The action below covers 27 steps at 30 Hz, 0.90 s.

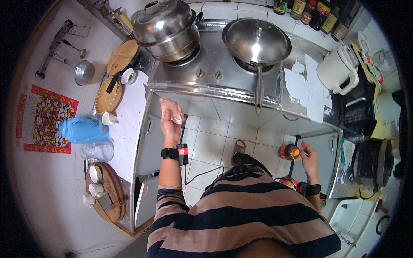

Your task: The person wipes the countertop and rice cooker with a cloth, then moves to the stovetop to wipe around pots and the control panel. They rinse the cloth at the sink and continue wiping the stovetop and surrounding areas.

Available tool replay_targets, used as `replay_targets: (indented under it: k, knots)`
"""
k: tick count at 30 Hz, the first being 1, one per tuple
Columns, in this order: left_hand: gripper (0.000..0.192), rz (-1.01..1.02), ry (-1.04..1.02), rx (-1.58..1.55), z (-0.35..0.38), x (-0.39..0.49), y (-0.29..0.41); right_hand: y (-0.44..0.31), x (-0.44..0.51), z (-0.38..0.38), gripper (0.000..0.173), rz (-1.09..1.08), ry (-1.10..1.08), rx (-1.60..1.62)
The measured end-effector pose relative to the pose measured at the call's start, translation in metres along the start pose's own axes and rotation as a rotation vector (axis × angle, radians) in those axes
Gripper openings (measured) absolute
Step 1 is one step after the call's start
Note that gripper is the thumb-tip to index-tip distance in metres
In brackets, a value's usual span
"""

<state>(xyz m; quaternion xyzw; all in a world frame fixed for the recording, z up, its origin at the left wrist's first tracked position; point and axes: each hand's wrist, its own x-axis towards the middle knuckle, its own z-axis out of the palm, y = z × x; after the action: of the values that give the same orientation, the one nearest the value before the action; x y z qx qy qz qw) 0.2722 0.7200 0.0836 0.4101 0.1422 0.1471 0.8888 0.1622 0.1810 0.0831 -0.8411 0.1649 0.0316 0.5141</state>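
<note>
My left hand (pixel 170 124) is closed around a crumpled pink cloth (pixel 172 110), held in the air in front of the left counter and below the stove's front edge. On the right, my right hand (pixel 308 158) hangs low beside a bottle of dark liquid with an orange cap and handle (pixel 288 152); its fingers are bent near the handle, and whether they touch it is unclear. A lidded stainless steel steamer pot (pixel 167 32) and a lidded wok (pixel 257 40) stand on the gas stove (pixel 209 64). The wok's long handle points toward me.
A blue thermos jug (pixel 84 129), a glass jug (pixel 102 151), a white mug (pixel 109 118), a woven basket (pixel 108 96) and a wooden board (pixel 111 190) with cups line the left counter. On the right are a cream electric kettle (pixel 337 69) and a black appliance (pixel 358 109). Sauce bottles (pixel 317 14) stand behind.
</note>
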Motion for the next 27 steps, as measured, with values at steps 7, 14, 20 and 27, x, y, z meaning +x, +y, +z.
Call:
replay_targets:
  k: [7,14,20,27]
  knots:
    - [0.045,0.189,0.203,0.431,-0.048,0.116,0.030,-0.005,0.085,0.011,0.035,-0.010,-0.011,-0.033]
    - [0.062,0.488,0.027,1.388,-0.059,0.205,-0.010,-0.025,0.087,0.006,0.037,0.085,0.082,-0.131]
    - [0.054,0.208,-0.211,2.156,-0.048,0.237,-0.036,-0.057,0.039,0.034,0.036,0.284,0.185,-0.154]
    - [0.051,0.204,-0.285,2.234,-0.062,0.292,-0.005,-0.086,0.021,0.090,0.035,0.298,0.203,-0.139]
